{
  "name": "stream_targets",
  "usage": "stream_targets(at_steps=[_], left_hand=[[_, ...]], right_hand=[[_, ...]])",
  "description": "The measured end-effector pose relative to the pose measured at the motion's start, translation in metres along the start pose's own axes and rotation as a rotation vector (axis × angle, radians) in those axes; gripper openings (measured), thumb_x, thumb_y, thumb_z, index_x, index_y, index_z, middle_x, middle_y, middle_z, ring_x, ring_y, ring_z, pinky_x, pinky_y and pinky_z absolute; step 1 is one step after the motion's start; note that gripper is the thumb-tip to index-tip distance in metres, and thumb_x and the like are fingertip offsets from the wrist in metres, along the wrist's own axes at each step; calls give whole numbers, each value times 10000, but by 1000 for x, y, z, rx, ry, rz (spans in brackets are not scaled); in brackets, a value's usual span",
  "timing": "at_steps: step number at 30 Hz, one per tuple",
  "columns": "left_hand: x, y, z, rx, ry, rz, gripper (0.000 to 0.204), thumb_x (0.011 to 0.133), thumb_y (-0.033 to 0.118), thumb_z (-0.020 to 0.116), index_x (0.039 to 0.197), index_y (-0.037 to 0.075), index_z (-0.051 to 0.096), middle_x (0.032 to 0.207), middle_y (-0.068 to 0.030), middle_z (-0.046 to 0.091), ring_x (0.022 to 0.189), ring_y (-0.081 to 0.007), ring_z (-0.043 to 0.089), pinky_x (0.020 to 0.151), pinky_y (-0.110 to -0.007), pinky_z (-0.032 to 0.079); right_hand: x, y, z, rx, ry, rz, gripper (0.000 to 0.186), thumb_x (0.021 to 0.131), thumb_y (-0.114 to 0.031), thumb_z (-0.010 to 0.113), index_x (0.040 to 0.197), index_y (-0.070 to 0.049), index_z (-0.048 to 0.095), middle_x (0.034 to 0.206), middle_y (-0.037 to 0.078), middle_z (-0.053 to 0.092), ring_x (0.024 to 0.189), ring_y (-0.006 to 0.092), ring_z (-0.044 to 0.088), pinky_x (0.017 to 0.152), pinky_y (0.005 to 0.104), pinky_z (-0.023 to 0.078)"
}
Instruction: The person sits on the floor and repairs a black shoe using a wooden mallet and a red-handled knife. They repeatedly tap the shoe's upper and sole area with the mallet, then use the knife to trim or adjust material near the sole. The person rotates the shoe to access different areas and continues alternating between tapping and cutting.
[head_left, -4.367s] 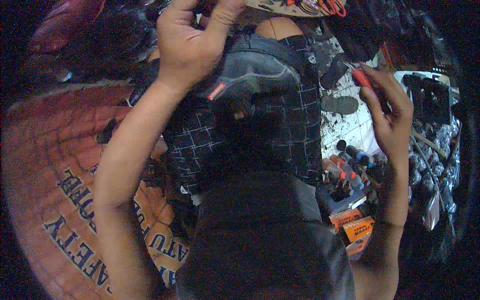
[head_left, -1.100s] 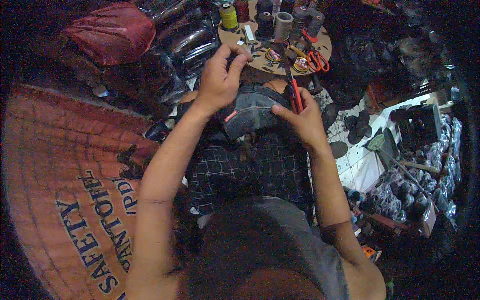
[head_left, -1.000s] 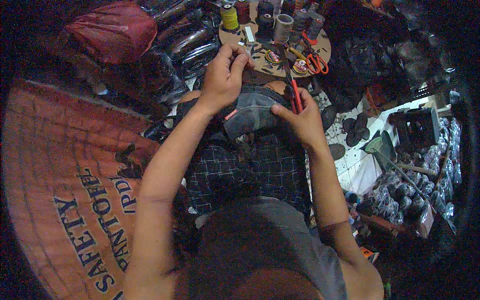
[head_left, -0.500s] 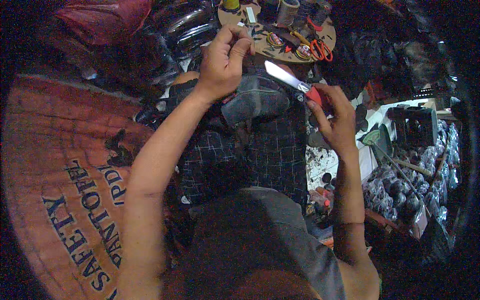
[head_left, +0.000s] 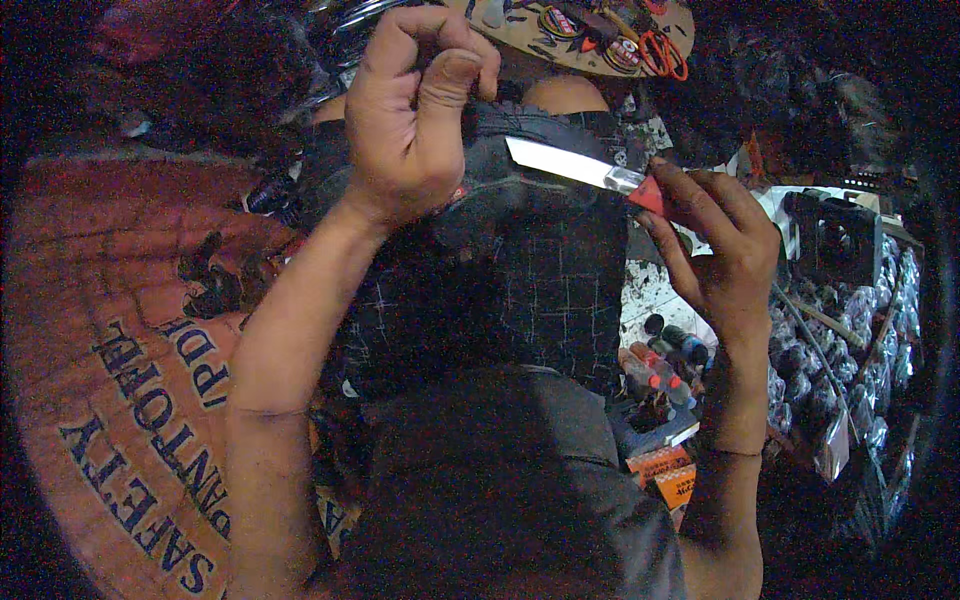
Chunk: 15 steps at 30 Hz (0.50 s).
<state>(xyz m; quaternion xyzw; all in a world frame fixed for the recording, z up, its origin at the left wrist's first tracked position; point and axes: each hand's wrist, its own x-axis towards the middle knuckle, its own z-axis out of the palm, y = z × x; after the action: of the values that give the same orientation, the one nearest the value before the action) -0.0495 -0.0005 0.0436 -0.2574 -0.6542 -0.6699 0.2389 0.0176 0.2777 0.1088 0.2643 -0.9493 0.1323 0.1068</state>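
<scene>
My right hand (head_left: 720, 235) grips a knife by its red handle. The knife's bright blade (head_left: 565, 165) points left, above my lap. My left hand (head_left: 415, 120) is raised to the left of the blade tip, fingers curled in and the thumb against them. Whatever may be in that pinch is too small or hidden to make out. Beneath the blade, a dark grey and black item that looks like a shoe (head_left: 520, 205) lies across my thighs. My left wrist and hand cover its left end.
A round board (head_left: 660, 20) beyond my knees bears orange-handled scissors (head_left: 664, 55), small round tins (head_left: 622, 54) and scraps. Printed orange-brown sheeting (head_left: 110, 300) spreads at left. Bottles (head_left: 655, 370), an orange box (head_left: 665, 475) and plastic-wrapped items (head_left: 800, 350) lie at right.
My left hand has come nearer and slightly left. My right hand has moved right and down with the knife, whose blade now lies flatter. The board sits higher in the view.
</scene>
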Motion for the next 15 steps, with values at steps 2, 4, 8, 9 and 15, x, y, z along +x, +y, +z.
stream_targets(at_steps=[2,4,8,9,15], left_hand=[[0,-1,-1,10,1,-20,122,1063,177,505,1075,57,489,845,-50,562,794,-136,517,772,-304,447],[0,-3,-1,-23,7,-18,167,1058,220,525,1046,58,487,839,-41,546,774,-124,499,744,-285,434],[1,-4,6,-98,51,9,283,1039,322,566,1009,62,458,809,-32,503,715,-101,452,676,-255,409],[1,-3,7,-94,56,-1,288,1038,326,567,1010,62,454,804,-34,499,710,-100,450,669,-254,406],[1,-4,4,-116,25,39,271,1042,307,557,1012,63,443,796,-36,489,701,-100,446,650,-250,398]], right_hand=[[0,0,2,3,25,-10,422,781,-126,827,1188,-77,728,950,106,692,817,234,707,702,322,560],[-1,1,4,-16,29,-1,418,787,-118,824,1190,-70,726,968,110,703,816,232,710,711,314,564],[-3,3,7,-4,40,-12,419,790,-117,825,1194,-67,724,971,116,706,825,239,707,725,324,557],[-3,3,8,-3,44,-16,419,791,-115,824,1194,-67,723,968,116,706,827,241,707,729,325,556],[-7,-14,10,31,43,106,409,796,-73,816,1193,-53,721,970,115,704,831,225,711,732,319,557]])
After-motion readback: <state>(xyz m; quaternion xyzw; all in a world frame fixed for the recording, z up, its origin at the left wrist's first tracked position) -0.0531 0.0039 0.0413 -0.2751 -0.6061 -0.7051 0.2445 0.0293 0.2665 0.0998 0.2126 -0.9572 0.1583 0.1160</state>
